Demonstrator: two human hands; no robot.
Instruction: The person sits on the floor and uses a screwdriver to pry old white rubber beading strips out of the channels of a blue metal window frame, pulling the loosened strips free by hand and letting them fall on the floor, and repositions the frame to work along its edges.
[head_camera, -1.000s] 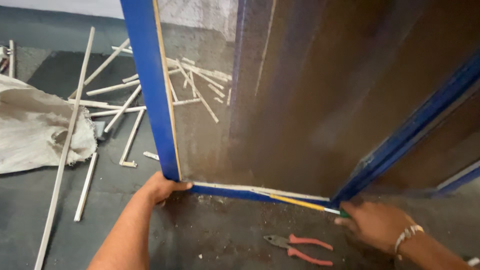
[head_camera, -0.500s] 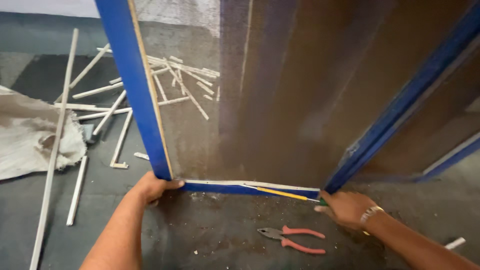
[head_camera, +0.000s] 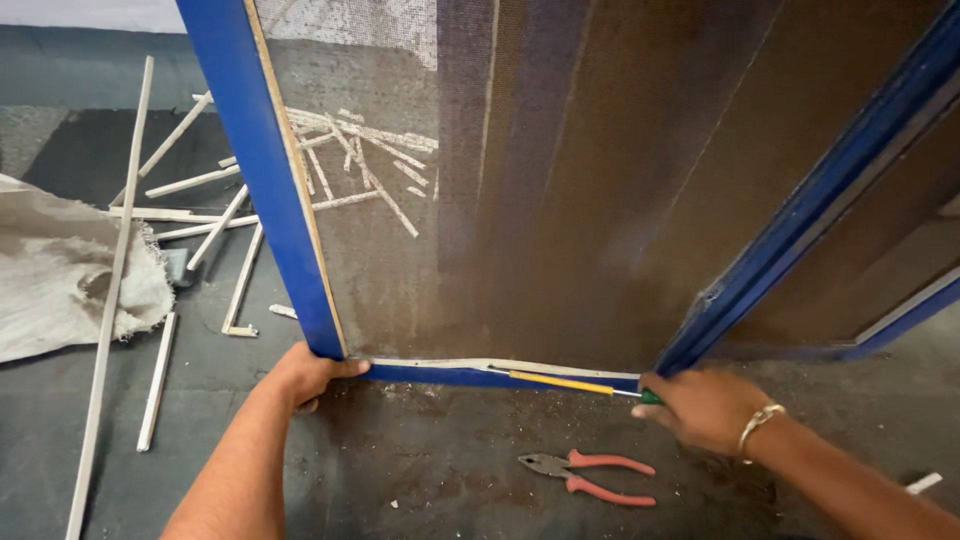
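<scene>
No packages, labels, signs or display screens show anywhere in this view.

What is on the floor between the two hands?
Red-handled pliers lie on the dark floor, nearer the right hand than the left hand, in the head view.

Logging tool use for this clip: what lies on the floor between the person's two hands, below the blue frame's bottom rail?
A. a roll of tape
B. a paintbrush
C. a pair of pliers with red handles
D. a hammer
C: a pair of pliers with red handles lies on the dark floor, between the left hand at the frame's corner and the right hand, which holds a screwdriver along the blue frame.
</scene>
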